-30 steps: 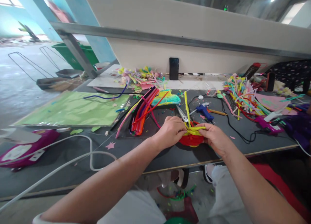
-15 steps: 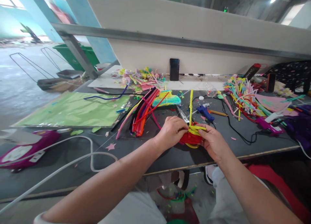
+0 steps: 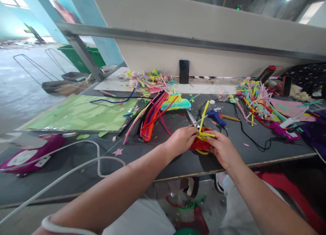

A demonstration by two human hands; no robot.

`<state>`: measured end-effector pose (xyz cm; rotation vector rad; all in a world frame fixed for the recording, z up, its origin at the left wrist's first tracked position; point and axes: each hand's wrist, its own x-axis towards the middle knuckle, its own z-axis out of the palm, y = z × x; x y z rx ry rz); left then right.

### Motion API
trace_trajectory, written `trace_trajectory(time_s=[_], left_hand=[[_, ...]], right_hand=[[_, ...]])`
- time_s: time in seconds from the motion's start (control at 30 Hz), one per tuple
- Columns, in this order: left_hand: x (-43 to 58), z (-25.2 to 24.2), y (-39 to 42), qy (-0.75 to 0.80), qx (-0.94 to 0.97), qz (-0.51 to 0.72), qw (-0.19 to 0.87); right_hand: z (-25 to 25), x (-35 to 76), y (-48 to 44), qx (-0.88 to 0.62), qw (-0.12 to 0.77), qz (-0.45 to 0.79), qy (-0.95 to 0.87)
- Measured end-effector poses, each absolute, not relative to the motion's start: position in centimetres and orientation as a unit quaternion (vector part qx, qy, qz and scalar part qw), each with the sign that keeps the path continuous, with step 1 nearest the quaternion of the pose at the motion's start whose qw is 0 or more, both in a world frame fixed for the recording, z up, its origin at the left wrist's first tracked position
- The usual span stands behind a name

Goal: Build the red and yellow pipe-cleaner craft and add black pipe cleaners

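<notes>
Near the table's front edge, both my hands close on a piece made of red and yellow pipe cleaners (image 3: 202,145). My left hand (image 3: 181,140) pinches its left side, the fingertips partly hidden behind the hand. On the right side, my right hand (image 3: 222,146) grips yellow strands between thumb and fingers. One yellow pipe cleaner (image 3: 204,114) sticks up from the piece, leaning right. Just behind my left hand lie scissors (image 3: 193,119). To the left rests a bundle of pipe cleaners (image 3: 152,118) in red, orange, black and pink, beside a turquoise and yellow pipe-cleaner piece (image 3: 176,102).
A blue glue gun (image 3: 216,117) with a black cord lies right of the scissors. A phone (image 3: 184,72) leans against the back board. Green sheets in plastic (image 3: 76,114) and a purple device (image 3: 38,153) with a white cable lie left. Scraps pile up (image 3: 257,99) at right.
The upright yellow pipe cleaner has tipped to the right and shows shorter. Both hands keep their hold on the red and yellow piece, and the view has shifted slightly.
</notes>
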<state>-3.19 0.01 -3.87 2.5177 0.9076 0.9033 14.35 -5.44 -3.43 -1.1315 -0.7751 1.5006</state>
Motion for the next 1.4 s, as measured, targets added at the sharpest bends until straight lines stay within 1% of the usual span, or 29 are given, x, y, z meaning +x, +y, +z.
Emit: trace_trajectory(time_s=[0.1, 0.23, 0.47, 0.57, 0.63, 0.7, 0.73, 0.8, 0.83, 0.87, 0.9, 0.97, 1.03, 1.1, 1.2, 1.4], left_hand=[[-3.0, -3.9, -0.1, 0.329, 0.881, 0.307, 0.145], [-2.6, -3.7, -0.1, 0.329, 0.896, 0.282, 0.095], [-2.5, -3.1, -0.6, 0.323, 0.927, 0.19, -0.005], [-2.5, -3.2, -0.6, 0.321, 0.926, 0.199, -0.005], [-2.5, -3.2, -0.5, 0.321, 0.921, 0.22, 0.009], [-2.4, -3.2, -0.4, 0.317, 0.92, 0.23, 0.021], [-2.4, -3.2, -0.4, 0.313, 0.921, 0.23, 0.025], [-2.4, -3.2, -0.3, 0.305, 0.924, 0.227, 0.028], [-2.3, -3.2, -0.3, 0.302, 0.925, 0.227, 0.029], [-2.3, -3.3, -0.3, 0.301, 0.925, 0.229, 0.03], [-2.3, -3.3, -0.3, 0.3, 0.925, 0.231, 0.031], [-2.2, -3.5, -0.3, 0.294, 0.926, 0.235, 0.033], [-2.2, -3.7, -0.2, 0.285, 0.928, 0.238, 0.035], [-2.3, -3.8, 0.0, 0.275, 0.931, 0.237, 0.043], [-2.6, -3.5, 0.4, 0.265, 0.936, 0.223, 0.068], [-2.9, -2.5, 0.9, 0.247, 0.943, 0.2, 0.094]], right_hand=[[-3.6, 14.4, -5.4, -0.477, 0.527, 0.623, -0.327], [-3.9, 14.5, -5.3, -0.475, 0.522, 0.621, -0.34], [-4.2, 14.5, -5.2, -0.482, 0.503, 0.629, -0.346], [-4.0, 15.0, -5.2, -0.487, 0.493, 0.624, -0.362], [-3.6, 16.0, -5.1, -0.508, 0.447, 0.621, -0.396], [-3.0, 17.4, -4.9, -0.562, 0.378, 0.582, -0.451], [-2.7, 18.1, -4.7, -0.596, 0.361, 0.525, -0.489], [-2.3, 18.9, -4.4, -0.65, 0.387, 0.325, -0.568], [-2.2, 18.9, -4.3, -0.652, 0.392, 0.23, -0.607], [-2.2, 18.7, -4.2, -0.639, 0.386, 0.163, -0.645], [-2.3, 18.3, -4.1, -0.616, 0.372, 0.126, -0.683], [-2.6, 17.2, -3.9, -0.576, 0.322, 0.106, -0.744], [-2.9, 16.1, -3.8, -0.574, 0.271, 0.098, -0.766], [-3.1, 15.5, -3.7, -0.585, 0.24, 0.094, -0.769], [-3.3, 15.6, -3.6, -0.587, 0.237, 0.101, -0.768], [-3.8, 15.8, -3.7, -0.584, 0.274, 0.089, -0.759]])
